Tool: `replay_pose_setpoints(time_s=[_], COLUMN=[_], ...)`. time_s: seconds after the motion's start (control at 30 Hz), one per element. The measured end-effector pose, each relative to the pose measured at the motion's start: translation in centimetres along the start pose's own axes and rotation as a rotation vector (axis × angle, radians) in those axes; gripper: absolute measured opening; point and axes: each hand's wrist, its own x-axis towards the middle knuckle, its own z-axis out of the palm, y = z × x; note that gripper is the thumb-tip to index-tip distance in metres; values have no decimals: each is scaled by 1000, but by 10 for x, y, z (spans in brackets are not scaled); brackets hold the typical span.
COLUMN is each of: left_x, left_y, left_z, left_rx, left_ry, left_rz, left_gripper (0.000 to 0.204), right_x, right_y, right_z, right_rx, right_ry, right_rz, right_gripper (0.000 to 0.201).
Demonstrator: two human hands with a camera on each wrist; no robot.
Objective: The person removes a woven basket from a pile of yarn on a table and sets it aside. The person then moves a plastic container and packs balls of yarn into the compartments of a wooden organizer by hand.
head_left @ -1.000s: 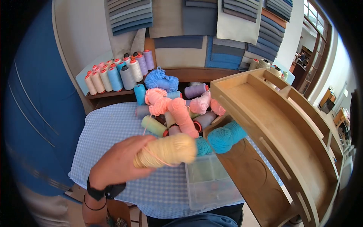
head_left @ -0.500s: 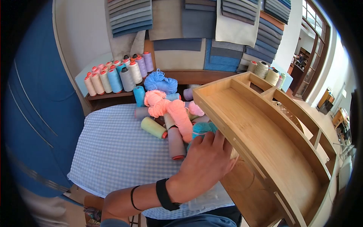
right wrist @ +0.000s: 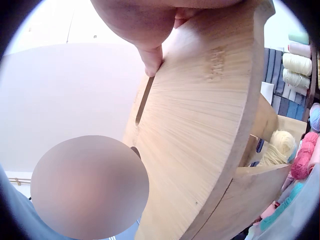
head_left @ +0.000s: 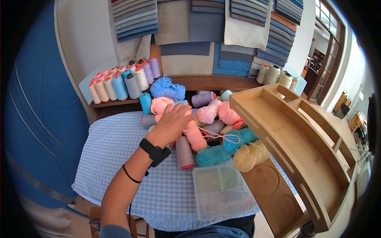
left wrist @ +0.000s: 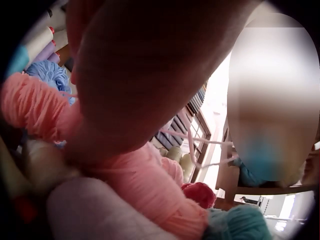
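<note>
My left hand (head_left: 170, 125) reaches over the yarn pile and grips a salmon-pink yarn skein (head_left: 195, 137). In the left wrist view, thumb and fingers (left wrist: 145, 75) come round this skein from opposite sides. The pale yellow yarn skein (head_left: 252, 156) lies on the lower board of a tilted wooden organizer (head_left: 291, 127), against a teal skein (head_left: 241, 141). Another teal skein (head_left: 212, 155) rests just left of it. The right wrist view has my right hand (right wrist: 145, 25) holding the organizer's outer side, a fingertip at a slot; the organizer hides this hand from the head view.
A clear plastic box (head_left: 220, 194) sits at the front of the checked tablecloth (head_left: 119, 158). Thread cones (head_left: 133, 85) crowd the back-left shelf. Blue yarn (head_left: 168, 88), pink skeins and loose cones pile up behind. Loose pink strands (head_left: 222, 137) trail toward the teal yarn.
My left hand carried the yellow skein right to the organizer and let it go there, then came back left onto the salmon-pink skein. The organizer tilted inward and back out.
</note>
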Motion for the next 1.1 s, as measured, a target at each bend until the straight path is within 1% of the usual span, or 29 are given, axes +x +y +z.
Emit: replay_pose_setpoints(time_s=[0.03,0.1,0.13,0.17,0.23,0.27,0.33,0.4,0.43,0.47,0.5,0.53,0.6,0.63,0.7,0.73,0.77,0.83,0.87,0.93,0.97,1.03,1.07,1.1], left_x=[0,0,-3,-6,-14,-17,-24,-24,-22,-13,-9,-8,5,6,7,9,11,14,13,9,7,3,1,-3], left_y=[-1,-3,2,4,6,11,29,54,67,86,104,119,153,167,187,193,191,184,184,184,180,163,146,125], left_z=[-1,-16,-37,-51,-73,-89,-121,-140,-143,-146,-141,-127,-125,-115,-87,-85,-83,-82,-83,-91,-96,-106,-104,-97], left_rx=[-4,-114,-179,-181,-213,-217,-323,-495,-532,-516,-526,-545,-662,-665,-544,-476,-477,-287,-285,-280,-279,-496,-495,-488], left_ry=[0,-55,-30,-37,92,91,80,3,-75,-188,-189,-96,-20,-14,163,145,145,230,225,99,97,237,230,215], left_rz=[4,-45,-71,-66,-131,-126,-165,-139,-84,-58,-3,81,146,149,163,135,137,57,58,28,26,-48,-48,-103], left_gripper=[45,48,45,45,45,45,41,36,46,46,45,42,38,38,34,31,31,29,29,28,28,29,29,31], right_x=[-1,-2,-2,-4,-8,-8,-10,-13,-13,-12,-12,-11,-9,-9,-10,-11,-11,-13,-14,-14,-13,-12,-13,-14], right_y=[-1,-1,0,1,3,3,0,-4,-5,-7,-9,-12,-18,-21,-25,-27,-28,-27,-26,-23,-23,-22,-19,-17], right_z=[-1,-3,-4,-5,-6,-7,-10,-11,-11,-11,-10,-10,-10,-11,-13,-14,-15,-15,-15,-15,-14,-15,-14,-14], right_rx=[-5,-13,-14,-15,-22,-26,-41,-54,-59,-64,-70,-77,-92,-99,-112,-117,-120,-120,-118,-114,-114,-115,-113,-110], right_ry=[7,20,28,38,53,62,81,99,102,104,103,102,101,103,111,116,121,132,136,140,142,143,149,152], right_rz=[1,0,1,6,16,17,12,9,6,3,0,-4,-13,-17,-21,-22,-22,-21,-19,-15,-13,-11,-6,1], right_gripper=[50,50,49,49,49,48,48,47,47,47,46,46,46,45,45,45,44,44,44,43,43,42,42,42])
